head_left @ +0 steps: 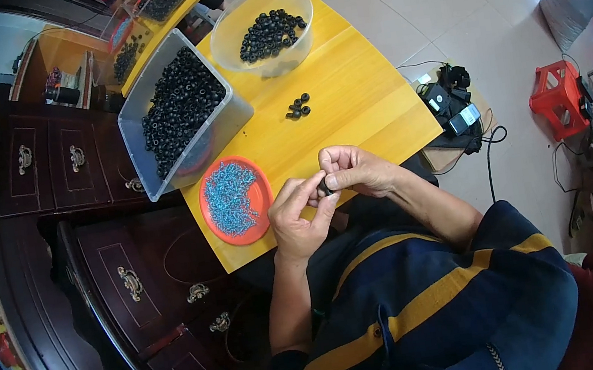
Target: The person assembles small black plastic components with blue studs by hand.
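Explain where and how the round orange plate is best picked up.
Probably by its right rim, approached from the right, thumb above and fingers beneath. The orange plate lies flat and shows a bare patch there, while the thin blue pieces heap toward its left. The rectangular bin crowds its upper edge; the left hand is beside the right rim.

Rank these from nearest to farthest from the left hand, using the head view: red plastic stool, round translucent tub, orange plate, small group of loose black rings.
From the left hand:
1. Orange plate, just to its left.
2. Loose black rings, ahead of it.
3. Round translucent tub, farther ahead.
4. Red plastic stool, off to the far right.
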Demonstrator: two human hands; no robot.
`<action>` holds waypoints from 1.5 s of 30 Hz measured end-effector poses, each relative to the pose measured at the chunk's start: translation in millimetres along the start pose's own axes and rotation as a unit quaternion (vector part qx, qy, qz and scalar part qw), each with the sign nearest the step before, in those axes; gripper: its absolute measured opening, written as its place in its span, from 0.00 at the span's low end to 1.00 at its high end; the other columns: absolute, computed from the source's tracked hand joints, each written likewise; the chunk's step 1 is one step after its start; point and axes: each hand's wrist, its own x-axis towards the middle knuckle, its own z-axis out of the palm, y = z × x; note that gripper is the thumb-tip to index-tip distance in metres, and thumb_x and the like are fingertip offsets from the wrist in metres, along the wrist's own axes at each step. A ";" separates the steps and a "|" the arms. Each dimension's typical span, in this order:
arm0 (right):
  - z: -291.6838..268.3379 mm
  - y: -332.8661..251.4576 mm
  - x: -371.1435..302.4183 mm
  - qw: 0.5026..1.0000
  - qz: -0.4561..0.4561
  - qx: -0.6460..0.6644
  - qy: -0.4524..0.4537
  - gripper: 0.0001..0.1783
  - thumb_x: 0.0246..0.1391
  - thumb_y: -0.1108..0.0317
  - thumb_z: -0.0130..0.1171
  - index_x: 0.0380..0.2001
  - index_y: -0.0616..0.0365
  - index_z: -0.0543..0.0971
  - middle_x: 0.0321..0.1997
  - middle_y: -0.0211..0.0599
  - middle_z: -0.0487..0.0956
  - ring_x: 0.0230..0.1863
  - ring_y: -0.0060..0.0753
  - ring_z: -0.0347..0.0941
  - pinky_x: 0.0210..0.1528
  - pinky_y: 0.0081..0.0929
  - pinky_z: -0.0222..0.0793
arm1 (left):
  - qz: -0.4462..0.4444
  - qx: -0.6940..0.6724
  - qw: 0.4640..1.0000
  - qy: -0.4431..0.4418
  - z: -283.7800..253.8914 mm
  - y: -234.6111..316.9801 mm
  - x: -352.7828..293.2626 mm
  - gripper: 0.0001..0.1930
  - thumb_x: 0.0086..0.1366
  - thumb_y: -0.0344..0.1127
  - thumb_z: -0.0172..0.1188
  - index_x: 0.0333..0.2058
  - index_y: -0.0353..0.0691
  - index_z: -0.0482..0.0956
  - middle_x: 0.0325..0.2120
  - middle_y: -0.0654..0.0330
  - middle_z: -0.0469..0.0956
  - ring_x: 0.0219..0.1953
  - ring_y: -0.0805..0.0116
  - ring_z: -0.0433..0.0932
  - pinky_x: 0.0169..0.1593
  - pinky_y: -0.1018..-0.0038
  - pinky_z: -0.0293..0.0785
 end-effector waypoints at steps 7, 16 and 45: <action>-1.2 -3.1 1.6 1.000 0.025 0.010 -0.008 0.12 0.55 0.70 0.68 0.30 0.54 0.71 0.31 0.32 0.81 0.39 0.25 0.81 0.45 0.23 0.75 | 0.012 0.030 0.999 -0.020 -6.0 -1.5 2.7 0.17 0.53 0.23 0.70 0.43 0.33 0.82 0.27 0.58 0.78 0.26 0.70 0.78 0.30 0.77 0.76; -5.0 4.2 4.6 1.000 0.009 -0.002 -0.014 0.13 0.54 0.69 0.68 0.33 0.54 0.71 0.31 0.29 0.80 0.39 0.25 0.80 0.43 0.20 0.73 | 0.000 0.070 0.996 -0.047 -9.8 0.4 3.7 0.17 0.53 0.23 0.70 0.43 0.33 0.81 0.26 0.58 0.76 0.27 0.70 0.79 0.31 0.77 0.77; -14.3 24.2 5.7 0.987 0.055 0.140 -0.059 0.21 0.58 0.59 0.64 0.45 0.67 0.80 0.41 0.40 0.81 0.34 0.21 0.73 0.37 0.16 0.69 | 0.001 -0.008 0.999 0.050 6.4 -4.9 -6.4 0.15 0.58 0.25 0.67 0.45 0.33 0.81 0.27 0.60 0.75 0.27 0.72 0.75 0.33 0.78 0.72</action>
